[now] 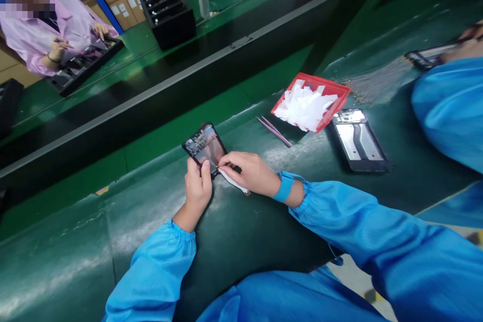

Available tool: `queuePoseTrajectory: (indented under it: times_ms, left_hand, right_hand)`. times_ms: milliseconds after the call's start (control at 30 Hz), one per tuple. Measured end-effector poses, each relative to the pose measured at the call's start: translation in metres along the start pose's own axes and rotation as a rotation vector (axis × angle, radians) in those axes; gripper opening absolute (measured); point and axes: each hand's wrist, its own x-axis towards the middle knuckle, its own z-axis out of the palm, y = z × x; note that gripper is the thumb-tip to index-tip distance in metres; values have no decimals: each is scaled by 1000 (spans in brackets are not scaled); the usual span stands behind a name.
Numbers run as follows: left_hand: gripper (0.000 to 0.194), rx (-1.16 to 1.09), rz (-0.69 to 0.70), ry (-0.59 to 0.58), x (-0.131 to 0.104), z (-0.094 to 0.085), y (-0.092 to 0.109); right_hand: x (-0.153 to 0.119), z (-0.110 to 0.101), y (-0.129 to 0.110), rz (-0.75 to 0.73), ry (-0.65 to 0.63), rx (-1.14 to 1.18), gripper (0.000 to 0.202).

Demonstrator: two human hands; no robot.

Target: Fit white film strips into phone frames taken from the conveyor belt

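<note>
My left hand (198,181) is wrapped round the lower left edge of an opened phone (206,142), holding it tilted above the green mat with its circuit board showing at the top. My right hand (247,171) is closed in a pinch at the phone's lower right corner. A white strip (234,181) sticks out beneath its fingers, towards the lower right. Whether the fingertips hold that strip or a small part of the phone is too small to tell. A blue band circles my right wrist.
Pink tweezers (274,131) lie right of the phone, beside a red tray (341,91) of white strips. Another opened phone frame (360,141) rests farther right, near a blue-sleeved person (453,105). Across the bench, a person in pink (68,15) handles a black tray (90,68) near a black box (169,17).
</note>
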Motion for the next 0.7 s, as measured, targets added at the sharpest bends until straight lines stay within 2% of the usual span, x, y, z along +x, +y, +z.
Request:
queuePoseTrajectory:
  times_ms: [133, 233, 367, 433, 533, 633, 700]
  left_hand:
    - [35, -284, -162, -17, 6, 3, -2]
    - [37, -413, -237, -67, 9, 4, -5]
    - [34, -379, -214, -148, 8, 3, -5]
    - [32, -352, -189, -147, 7, 3, -3]
    - [30, -330, -164, -113, 7, 4, -2]
    - [33, -355, -171, -52, 9, 5, -5]
    - [36, -381, -190, -8, 10, 6, -9]
  right_hand:
    - [0, 1, 4, -17, -93, 21, 17]
    - [0, 1, 7, -29, -99, -24, 21]
    - [0, 0, 8, -29, -66, -89, 9]
    - [1, 0, 6, -45, -68, -113, 3]
    - [5, -3, 1, -88, -88, -123, 9]
    - [16, -20, -1, -72, -29, -135, 11]
    - [25, -44, 5, -3, 94, -172, 10]
